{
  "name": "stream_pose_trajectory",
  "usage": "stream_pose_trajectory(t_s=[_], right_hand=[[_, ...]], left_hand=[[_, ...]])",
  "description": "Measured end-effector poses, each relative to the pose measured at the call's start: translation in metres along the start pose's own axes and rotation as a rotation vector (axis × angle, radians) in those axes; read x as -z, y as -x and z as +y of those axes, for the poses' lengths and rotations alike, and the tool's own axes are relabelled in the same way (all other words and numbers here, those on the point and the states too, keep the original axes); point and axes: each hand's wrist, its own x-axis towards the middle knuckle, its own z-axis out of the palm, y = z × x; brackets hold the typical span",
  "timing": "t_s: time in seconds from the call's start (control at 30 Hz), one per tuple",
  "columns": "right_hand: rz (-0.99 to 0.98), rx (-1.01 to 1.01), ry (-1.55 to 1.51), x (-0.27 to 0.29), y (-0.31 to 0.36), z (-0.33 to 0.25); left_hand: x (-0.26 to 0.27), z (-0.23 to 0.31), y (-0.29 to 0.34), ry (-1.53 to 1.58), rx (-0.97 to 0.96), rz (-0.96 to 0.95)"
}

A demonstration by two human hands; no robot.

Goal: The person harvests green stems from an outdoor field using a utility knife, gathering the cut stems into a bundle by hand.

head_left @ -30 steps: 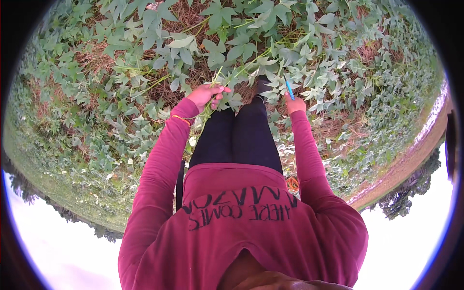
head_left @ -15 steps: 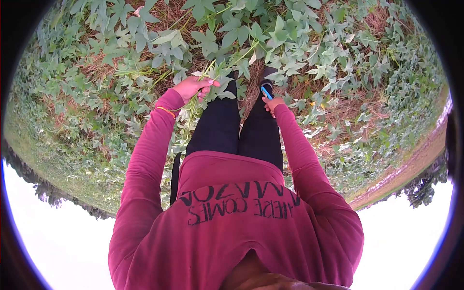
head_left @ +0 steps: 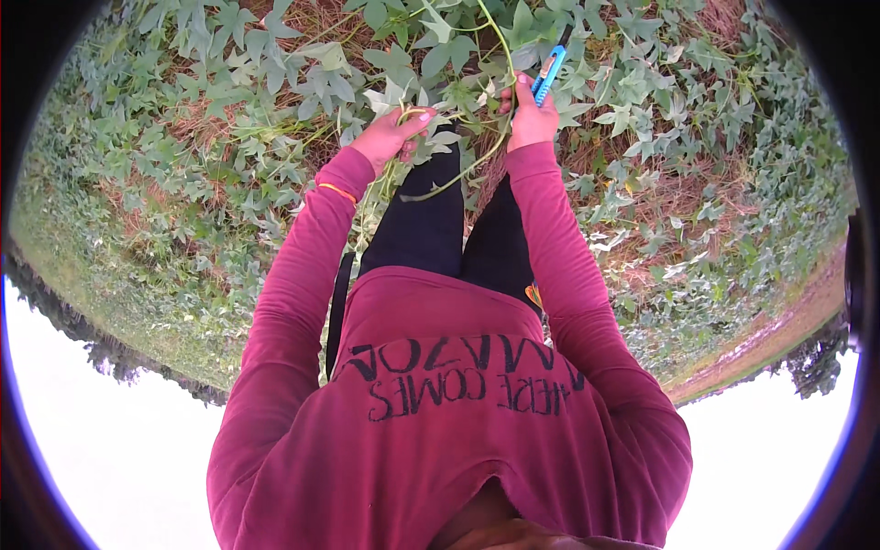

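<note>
Leafy green vines with lobed leaves spread in front of me. My left hand (head_left: 394, 137) is closed round a few cut-looking vine stems (head_left: 410, 114), whose leaves and ends trail below it along my leg. To its right, my right hand (head_left: 533, 117) is closed on a blue utility knife (head_left: 550, 75), which points up and away with its dark tip over the leaves. A long pale-green vine (head_left: 506, 48) passes by the right thumb and fingers, then curves down to a loose end over my dark trousers. Whether the right fingers pinch it is hard to tell.
Dense vine leaves (head_left: 632, 137) surround my legs (head_left: 417, 215), with dry brown grass (head_left: 720, 215) showing between them. A dark strap (head_left: 338, 307) hangs beside my left hip. A bare dirt strip (head_left: 761, 339) and trees lie toward the right edge.
My right hand has risen from beside my leg to the vines, bringing the knife upward. The long vine now curves beside it. My left hand has shifted slightly right with its stems.
</note>
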Motion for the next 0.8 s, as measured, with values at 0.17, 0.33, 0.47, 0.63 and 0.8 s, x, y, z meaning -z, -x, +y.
stream_pose_trajectory(t_s=[0.17,0.33,0.47,0.63,0.8], right_hand=[[-0.005,0.496,0.381,0.008,0.025,-0.006],[-0.319,0.526,0.576,-0.03,0.074,0.031],[-0.471,0.455,0.586,-0.063,0.093,0.048],[-0.726,0.434,0.627,-0.09,0.081,0.056],[-0.317,0.152,0.131,-0.13,-0.016,0.025]], left_hand=[[0.022,0.013,0.016,0.334,-0.185,0.124],[0.023,0.025,0.028,0.464,-0.356,0.299],[0.036,0.031,0.04,0.541,-0.431,0.261],[0.065,0.031,0.063,0.487,-0.536,0.269],[0.079,-0.012,0.093,-0.132,-0.506,0.463]])
